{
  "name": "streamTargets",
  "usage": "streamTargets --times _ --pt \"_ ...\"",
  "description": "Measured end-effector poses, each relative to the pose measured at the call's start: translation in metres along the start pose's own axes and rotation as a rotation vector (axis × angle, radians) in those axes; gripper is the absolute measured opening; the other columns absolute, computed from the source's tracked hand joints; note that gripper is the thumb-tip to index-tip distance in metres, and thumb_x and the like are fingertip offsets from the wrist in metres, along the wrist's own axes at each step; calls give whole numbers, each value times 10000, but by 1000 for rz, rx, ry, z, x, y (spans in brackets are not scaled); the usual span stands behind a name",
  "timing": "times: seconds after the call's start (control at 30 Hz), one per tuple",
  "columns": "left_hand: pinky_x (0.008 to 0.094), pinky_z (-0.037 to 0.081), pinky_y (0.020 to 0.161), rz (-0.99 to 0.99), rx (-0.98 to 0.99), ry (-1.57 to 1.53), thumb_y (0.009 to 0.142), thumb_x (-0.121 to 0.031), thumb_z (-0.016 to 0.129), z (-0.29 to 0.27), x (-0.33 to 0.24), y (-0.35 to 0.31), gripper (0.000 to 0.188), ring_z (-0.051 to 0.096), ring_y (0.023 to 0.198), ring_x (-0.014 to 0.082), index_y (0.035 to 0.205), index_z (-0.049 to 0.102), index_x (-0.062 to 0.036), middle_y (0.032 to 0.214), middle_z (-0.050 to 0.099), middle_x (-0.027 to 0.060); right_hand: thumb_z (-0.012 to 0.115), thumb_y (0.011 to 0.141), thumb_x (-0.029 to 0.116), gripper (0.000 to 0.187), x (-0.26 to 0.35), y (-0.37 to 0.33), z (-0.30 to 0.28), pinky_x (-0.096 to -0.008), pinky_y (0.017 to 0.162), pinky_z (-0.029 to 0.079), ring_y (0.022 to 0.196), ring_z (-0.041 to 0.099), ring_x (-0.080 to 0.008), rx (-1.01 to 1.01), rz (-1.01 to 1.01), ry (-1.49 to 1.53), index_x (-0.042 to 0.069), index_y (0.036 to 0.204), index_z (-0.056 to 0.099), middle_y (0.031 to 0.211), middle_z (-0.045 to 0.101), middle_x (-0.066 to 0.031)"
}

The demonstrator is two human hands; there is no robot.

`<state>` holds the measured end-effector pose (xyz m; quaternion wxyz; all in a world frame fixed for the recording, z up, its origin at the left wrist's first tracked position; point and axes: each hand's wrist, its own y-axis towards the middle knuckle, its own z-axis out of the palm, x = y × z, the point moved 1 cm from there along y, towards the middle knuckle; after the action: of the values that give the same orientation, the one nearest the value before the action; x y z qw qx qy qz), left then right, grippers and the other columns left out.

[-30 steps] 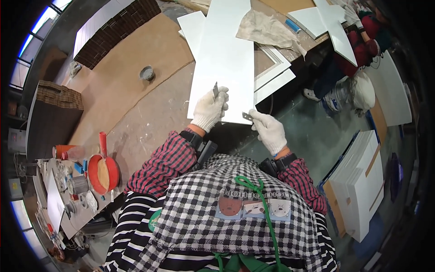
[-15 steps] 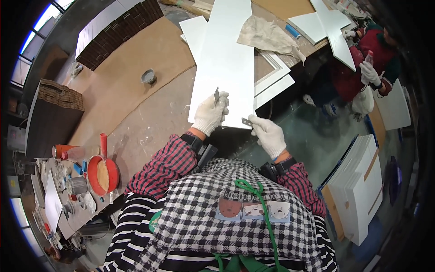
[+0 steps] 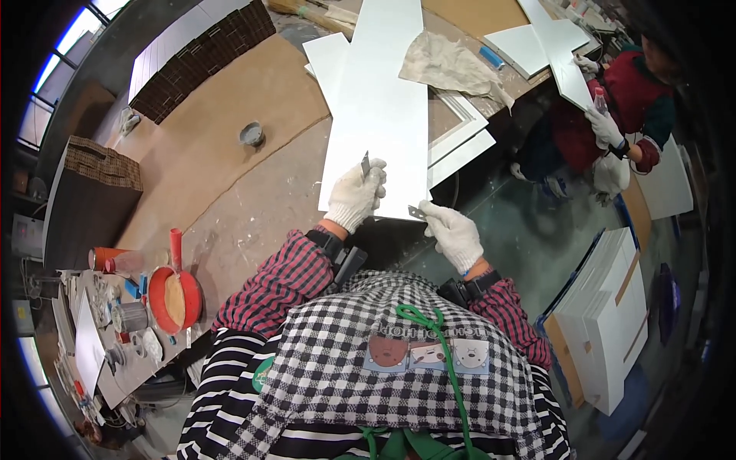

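My gloved left hand (image 3: 355,196) rests over the near end of a long white board (image 3: 383,100), its fingers closed round a small grey metal blade (image 3: 365,162) that points up and away. By the board's near right corner, my gloved right hand (image 3: 455,238) pinches another small flat metal blade (image 3: 416,212), which has dark spots like holes in it. That blade's tip is at the board's edge; whether it touches cannot be made out. A crumpled beige cloth (image 3: 452,65) lies against the board's right side.
White frames and panels (image 3: 462,157) lie under the long board. A grey bowl (image 3: 251,135) stands on the brown sheet to the left. A red pan (image 3: 175,299) sits nearer. White panels (image 3: 594,330) are stacked at right. A co-worker (image 3: 613,115) holds a bottle beside another white board.
My hands and both blades stay almost in place. At the far right, the co-worker's hand with the bottle has moved a little left, toward the white board there.
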<state>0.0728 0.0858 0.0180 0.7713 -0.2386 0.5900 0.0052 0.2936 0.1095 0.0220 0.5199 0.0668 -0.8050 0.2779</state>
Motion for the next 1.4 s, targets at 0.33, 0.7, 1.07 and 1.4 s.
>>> streamTargets --times 0.33,0.7,1.07,1.4 --pt "195 433 505 35 9 7 1062 -201 509 -1 0 -1 292 533 676 55 1270 583 -8 915 589 2 570 1011 152 323 -5 -7 -7 -196 505 451 600 540 -43 -96 38 178 109 1315 668 849 662 3" --pt "197 444 511 -10 -3 23 1058 -162 500 2 -4 -4 272 541 684 57 1266 577 -5 918 592 13 599 996 124 303 -11 6 3 -188 515 455 629 553 -37 -53 -137 -55 97 1284 689 856 651 -3" --pt "196 445 510 17 -13 -7 1060 -187 516 0 -1 -2 290 546 682 64 1270 588 -1 932 602 20 619 991 151 281 -17 10 2 -189 504 436 566 519 -35 -76 -320 -154 123 1255 712 784 634 11" --pt "196 451 514 27 0 -10 1058 -170 512 0 -1 -2 287 547 685 60 1274 587 3 928 605 21 600 985 180 296 -14 7 -3 -263 682 532 722 670 -141 -24 -207 -187 150 1266 691 855 684 -66"
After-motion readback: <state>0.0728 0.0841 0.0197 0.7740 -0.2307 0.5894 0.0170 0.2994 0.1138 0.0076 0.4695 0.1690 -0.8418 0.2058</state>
